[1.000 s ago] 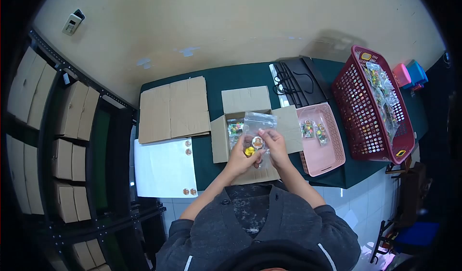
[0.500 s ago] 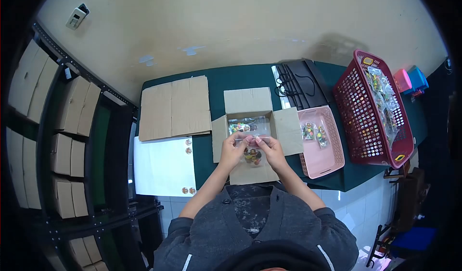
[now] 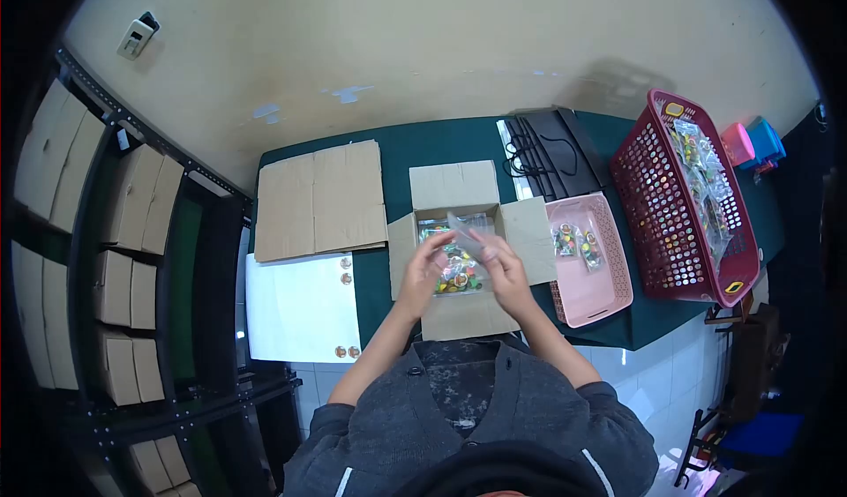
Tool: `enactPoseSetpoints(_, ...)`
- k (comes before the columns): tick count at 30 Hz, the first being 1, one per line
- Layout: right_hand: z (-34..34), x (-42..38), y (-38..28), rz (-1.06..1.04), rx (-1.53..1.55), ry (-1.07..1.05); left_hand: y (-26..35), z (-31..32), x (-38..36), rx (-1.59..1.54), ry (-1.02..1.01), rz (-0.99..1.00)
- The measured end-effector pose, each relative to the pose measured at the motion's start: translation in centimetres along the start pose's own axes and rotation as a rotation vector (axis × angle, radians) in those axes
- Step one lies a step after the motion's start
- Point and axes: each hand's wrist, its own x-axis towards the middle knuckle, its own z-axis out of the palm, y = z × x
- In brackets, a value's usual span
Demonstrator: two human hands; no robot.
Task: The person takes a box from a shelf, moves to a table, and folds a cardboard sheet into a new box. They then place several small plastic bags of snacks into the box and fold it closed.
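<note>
Over an open cardboard box (image 3: 454, 184), my right hand (image 3: 507, 276) pinches a piece of clear plastic film (image 3: 465, 231) that stands up between my hands. It looks like the top of a clear bag, though the join is hidden. My left hand (image 3: 423, 272) is beside the film, fingers bent, thumb and forefinger apart. Below and between the hands shows a clear plastic bag (image 3: 459, 278) of small colourful pieces, at the box's near side. Further in, more clear bags (image 3: 432, 230) with colourful contents lie inside the box.
Flattened cardboard (image 3: 322, 199) and a white sheet (image 3: 300, 312) with round stickers lie left. At right stand a pink basket (image 3: 595, 307) holding small filled bags and a tall maroon basket (image 3: 657, 224) of bags. Black gear with cables (image 3: 556, 149) sits behind. Shelves (image 3: 123, 290) hold boxes.
Both hands were together pinching the bag's top edge. Now they are apart, the left fingers have opened, and the film stands upward in my right hand.
</note>
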Motion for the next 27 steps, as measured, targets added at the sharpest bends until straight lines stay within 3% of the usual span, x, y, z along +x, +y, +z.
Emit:
enactPoseSetpoints(1,0.3,-0.2,0.3,0.001,0.002,0.006,0.0,0.6,-0.2,-0.008,-0.069,0.096)
enactPoseSetpoints(5,0.9,0.2,0.0,-0.185,-0.169,0.036,0.9,2.4,-0.7,-0.178,-0.084,-0.041)
enactPoseSetpoints(7,2.2,0.7,-1.3,-0.27,-0.441,0.524,1.4,2.9,-0.7,-0.254,-0.044,-0.056)
enactPoseSetpoints(8,2.3,1.1,-1.2,-0.223,-0.299,0.592,1.2,2.6,-0.8,-0.178,-0.057,-0.076)
enactPoseSetpoints(9,1.4,1.3,-0.5,-0.221,-0.298,0.596,1.0,2.3,-0.9,-0.1,-0.069,-0.096)
enactPoseSetpoints(11,-1.0,1.3,1.1,-0.154,-0.125,0.045,0.0,1.3,-0.7,-0.038,-0.064,-0.116)
enactPoseSetpoints(16,-1.3,0.4,0.4,0.045,0.105,0.011,0.3,-0.3,-0.2,-0.012,-0.192,-0.104)
enactPoseSetpoints(19,-1.6,0.1,0.5,0.187,0.227,-0.053,1.2,-0.3,-0.1,-0.255,-0.284,-0.181)
enactPoseSetpoints(22,-1.6,0.0,-0.3,0.147,0.179,-0.016,1.1,-0.2,-0.1,-0.186,-0.164,-0.146)
enactPoseSetpoints(24,-1.8,0.0,-0.7,0.269,0.364,0.11,1.4,-0.8,0.5,-0.181,0.015,-0.118)
enactPoseSetpoints(25,-1.8,0.0,-0.4,0.269,0.364,0.107,1.4,-1.2,0.5,-0.181,0.019,-0.117)
enactPoseSetpoints(27,-1.5,-0.2,0.8,0.005,-0.004,0.123,0.9,-1.9,0.2,-0.016,-0.111,-0.106)
